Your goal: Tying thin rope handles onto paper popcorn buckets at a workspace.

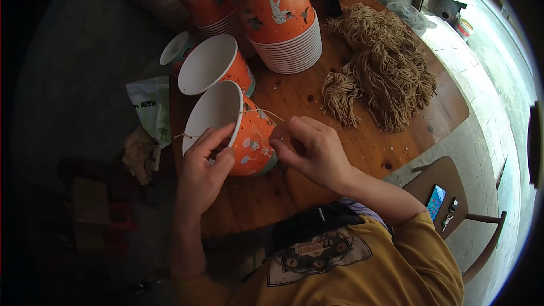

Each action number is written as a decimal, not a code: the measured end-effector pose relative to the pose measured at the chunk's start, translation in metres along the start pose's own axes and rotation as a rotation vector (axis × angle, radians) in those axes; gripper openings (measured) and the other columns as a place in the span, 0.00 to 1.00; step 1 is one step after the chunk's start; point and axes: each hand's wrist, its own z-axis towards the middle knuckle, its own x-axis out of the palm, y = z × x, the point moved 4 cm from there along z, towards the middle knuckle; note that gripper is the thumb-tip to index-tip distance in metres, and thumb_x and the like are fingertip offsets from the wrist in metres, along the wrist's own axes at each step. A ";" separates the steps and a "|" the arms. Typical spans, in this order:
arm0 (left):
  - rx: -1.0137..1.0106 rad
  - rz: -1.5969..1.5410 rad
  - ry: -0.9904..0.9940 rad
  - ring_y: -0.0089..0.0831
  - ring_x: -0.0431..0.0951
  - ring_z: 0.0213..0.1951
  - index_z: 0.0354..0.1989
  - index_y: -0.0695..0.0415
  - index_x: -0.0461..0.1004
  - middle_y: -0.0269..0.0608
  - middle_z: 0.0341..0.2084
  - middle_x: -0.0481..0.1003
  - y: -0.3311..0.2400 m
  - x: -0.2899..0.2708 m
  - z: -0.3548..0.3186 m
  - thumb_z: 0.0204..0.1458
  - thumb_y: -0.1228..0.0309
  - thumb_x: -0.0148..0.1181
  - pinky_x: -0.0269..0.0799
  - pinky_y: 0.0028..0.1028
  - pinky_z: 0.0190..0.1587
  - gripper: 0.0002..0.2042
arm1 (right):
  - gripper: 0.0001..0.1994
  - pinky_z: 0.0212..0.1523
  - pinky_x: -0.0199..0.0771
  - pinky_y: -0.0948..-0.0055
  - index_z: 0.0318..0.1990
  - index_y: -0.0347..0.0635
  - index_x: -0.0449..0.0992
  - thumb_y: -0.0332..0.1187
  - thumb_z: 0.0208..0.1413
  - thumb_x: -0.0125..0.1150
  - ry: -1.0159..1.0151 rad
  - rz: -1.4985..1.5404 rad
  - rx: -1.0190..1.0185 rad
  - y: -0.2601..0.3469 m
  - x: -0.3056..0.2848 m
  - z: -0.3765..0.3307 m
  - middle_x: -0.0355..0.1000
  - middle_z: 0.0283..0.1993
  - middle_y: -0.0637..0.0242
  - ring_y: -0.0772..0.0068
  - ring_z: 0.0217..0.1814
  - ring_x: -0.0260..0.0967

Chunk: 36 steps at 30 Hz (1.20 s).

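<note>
An orange paper bucket (255, 141) with a white inside lies tilted on the wooden table, its mouth turned to the left. A thin tan cord (262, 111) runs across its rim and along its outer wall. At the near side of the rim, my left hand (207, 164) has its fingers curled, with the cord showing on both sides of them. My right hand (314, 150) is closed in a pinch just right of the bucket, where the cord leads to its fingers. The fingertips partly hide the cord's end there.
Behind stand a second tilted bucket (212, 62) and tall stacks of orange buckets (283, 28). A heap of tan cords (391, 68) lies at the right on the table (309, 184). A plastic packet (152, 105) is at the left. A chair (447, 175) holds a phone (436, 202) and keys.
</note>
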 end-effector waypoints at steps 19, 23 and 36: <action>-0.033 -0.111 0.193 0.19 0.67 0.43 0.62 0.65 0.62 0.35 0.42 0.69 -0.001 -0.016 -0.007 0.46 0.84 0.40 0.61 0.18 0.50 0.29 | 0.06 0.23 0.66 0.75 0.31 0.40 0.71 0.27 0.50 0.63 -0.018 0.094 -0.055 0.003 0.024 0.014 0.68 0.23 0.65 0.73 0.21 0.66; -0.045 -0.074 0.210 0.19 0.67 0.41 0.62 0.64 0.62 0.35 0.40 0.68 -0.004 -0.012 -0.008 0.46 0.84 0.40 0.61 0.18 0.48 0.29 | 0.07 0.24 0.69 0.74 0.32 0.40 0.70 0.28 0.50 0.63 -0.009 0.070 -0.023 0.000 0.026 0.015 0.69 0.23 0.65 0.72 0.22 0.68; -0.040 -0.007 0.224 0.18 0.63 0.33 0.63 0.60 0.62 0.32 0.33 0.66 -0.006 -0.008 -0.009 0.45 0.82 0.42 0.62 0.18 0.40 0.30 | 0.07 0.27 0.72 0.71 0.32 0.39 0.69 0.27 0.50 0.62 0.009 0.020 -0.023 -0.005 0.029 0.016 0.71 0.24 0.63 0.67 0.25 0.72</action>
